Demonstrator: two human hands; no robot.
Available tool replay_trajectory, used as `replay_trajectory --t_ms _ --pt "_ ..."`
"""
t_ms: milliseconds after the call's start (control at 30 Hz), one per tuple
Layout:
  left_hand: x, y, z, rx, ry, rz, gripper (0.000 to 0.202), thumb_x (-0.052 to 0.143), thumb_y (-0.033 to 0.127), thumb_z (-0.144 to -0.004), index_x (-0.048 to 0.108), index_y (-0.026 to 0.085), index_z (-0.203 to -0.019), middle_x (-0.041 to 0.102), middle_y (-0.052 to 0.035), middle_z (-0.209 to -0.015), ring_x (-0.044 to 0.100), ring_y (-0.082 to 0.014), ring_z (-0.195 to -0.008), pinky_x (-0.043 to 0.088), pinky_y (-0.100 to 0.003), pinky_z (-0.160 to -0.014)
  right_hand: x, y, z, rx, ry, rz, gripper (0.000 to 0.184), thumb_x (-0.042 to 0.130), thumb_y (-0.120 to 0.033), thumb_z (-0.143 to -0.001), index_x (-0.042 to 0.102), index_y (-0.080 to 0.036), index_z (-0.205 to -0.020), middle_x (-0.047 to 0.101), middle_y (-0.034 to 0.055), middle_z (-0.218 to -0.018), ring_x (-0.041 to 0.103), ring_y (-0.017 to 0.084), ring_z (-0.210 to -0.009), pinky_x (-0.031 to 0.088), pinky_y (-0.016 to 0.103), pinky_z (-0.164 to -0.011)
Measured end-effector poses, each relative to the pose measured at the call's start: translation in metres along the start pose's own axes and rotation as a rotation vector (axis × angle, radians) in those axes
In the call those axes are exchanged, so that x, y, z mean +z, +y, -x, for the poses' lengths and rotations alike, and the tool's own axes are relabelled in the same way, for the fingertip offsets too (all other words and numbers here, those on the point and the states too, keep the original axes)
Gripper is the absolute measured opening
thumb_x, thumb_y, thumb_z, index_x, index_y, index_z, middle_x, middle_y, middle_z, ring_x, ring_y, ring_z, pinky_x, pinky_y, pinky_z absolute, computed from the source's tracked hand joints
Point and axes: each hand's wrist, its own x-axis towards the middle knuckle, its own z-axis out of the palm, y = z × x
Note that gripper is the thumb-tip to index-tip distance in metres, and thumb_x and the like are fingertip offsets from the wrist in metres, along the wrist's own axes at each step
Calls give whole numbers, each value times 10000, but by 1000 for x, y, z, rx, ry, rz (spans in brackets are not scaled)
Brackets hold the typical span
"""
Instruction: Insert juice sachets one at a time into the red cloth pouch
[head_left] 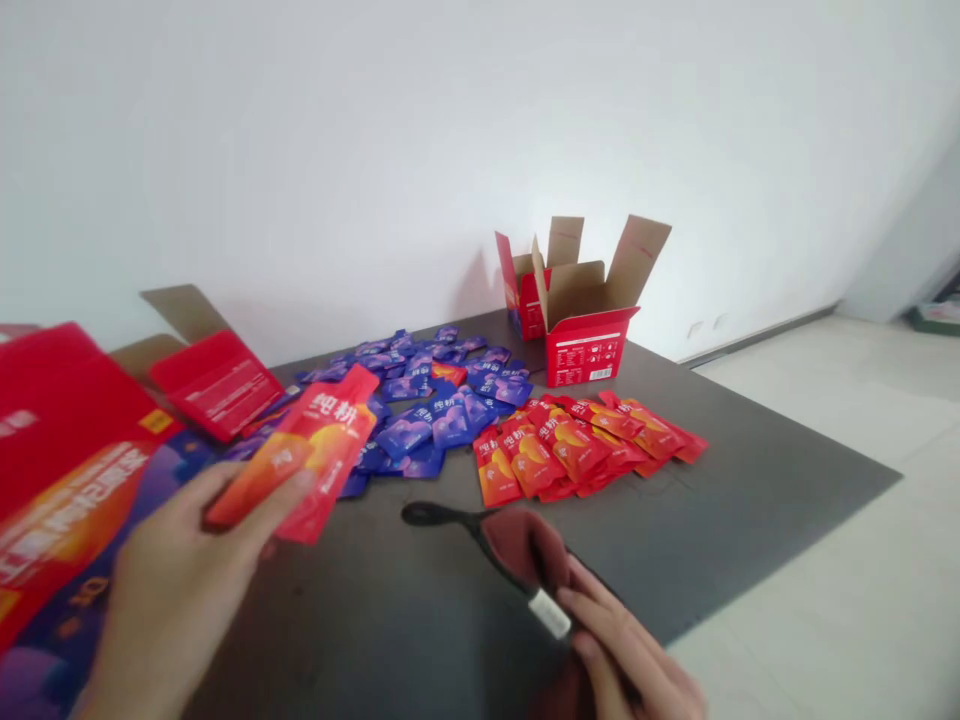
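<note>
My left hand [184,560] is closed on a red and orange sachet [337,430], held up over the near left of the table; whether a second one lies under my thumb I cannot tell. Close beside it stands a large red and blue carton [67,440], cut off by the left edge. In my right hand [622,640], at the bottom, is a brown cloth [525,545] with black edging, a black loop and a white label. Beyond the cloth lies a pile of red and orange sachets [570,445]. Blue and purple sachets [427,400] spread behind the held sachet.
Two open red boxes stand at the back, the front one [589,345] with its flaps up and the other [525,300] partly behind it. The dark table [750,470] ends at the right above a pale floor [832,590]. A white wall [337,150] rises behind.
</note>
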Motion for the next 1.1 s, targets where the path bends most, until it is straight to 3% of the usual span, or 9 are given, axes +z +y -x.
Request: replay_trajectory --t_ms 133,300,400,467,567,700,800,933,1100 --pt "21 -32 64 -179 -210 62 363 508 582 -668 565 243 -784 610 49 -595 590 -191 -599 423 -262 -538 -13 -11 -16 10 45 -33 261 509 -105 -790 615 -216 -1000 616 41 -1114 620 149 -953 519 222 -828" --pt "45 -44 105 -101 -337 -216 385 324 556 -792 555 253 -848 650 -28 -651 627 -255 -672 443 -319 -588 -17 -21 -21 41 72 -29 294 515 -102 -791 606 -248 -1029 607 17 -1131 614 139 -963 512 235 -843" --pt "45 -53 115 -52 -365 -371 503 238 592 -806 509 242 -1044 666 -70 -686 627 -290 -597 461 -376 -531 -12 -25 -23 49 61 -22 272 514 -109 -794 612 -234 -1015 615 29 -1116 615 145 -960 510 246 -846" --pt "42 -69 117 93 -298 -345 555 265 587 -808 429 206 -1177 682 -103 -858 644 -290 -727 495 -412 -612 -8 -27 -25 46 29 -24 255 514 -120 -797 614 -225 -1007 619 35 -1109 613 146 -965 507 245 -848" --pt "39 -105 115 506 -189 -284 561 328 561 -811 403 212 -1244 581 -93 -1184 536 -273 -1075 454 -442 -859 1 -29 -28 34 -19 -28 230 512 -129 -802 618 -213 -988 631 36 -1085 615 133 -959 500 219 -845" --pt "41 -139 105 846 -214 -277 455 353 501 -838 487 260 -1200 611 -4 -1150 550 -213 -1066 497 -350 -821 19 -37 -35 36 -137 -93 232 487 -148 -825 609 -217 -1009 620 33 -1107 579 119 -1028 464 210 -891" --pt "46 -136 98 933 -203 -300 365 370 455 -850 587 274 -1081 652 28 -1066 554 -225 -1057 481 -376 -842 43 -50 -44 -53 -392 -154 234 446 -177 -855 588 -213 -1038 600 27 -1141 524 108 -1105 421 206 -942" --pt "50 -113 99 1020 -142 -317 316 367 343 -867 636 242 -998 657 -4 -1055 567 -246 -1027 440 -434 -871 82 -64 -53 -317 -807 -56 197 409 -145 -859 581 -158 -955 599 79 -1100 530 138 -1085 405 241 -948" --pt "54 -91 108 1016 -109 -347 340 335 154 -824 649 177 -952 674 -68 -994 604 -246 -941 449 -457 -851 114 -60 -48 -445 -931 17 159 410 -172 -861 565 -144 -884 614 80 -991 577 156 -982 444 258 -882"
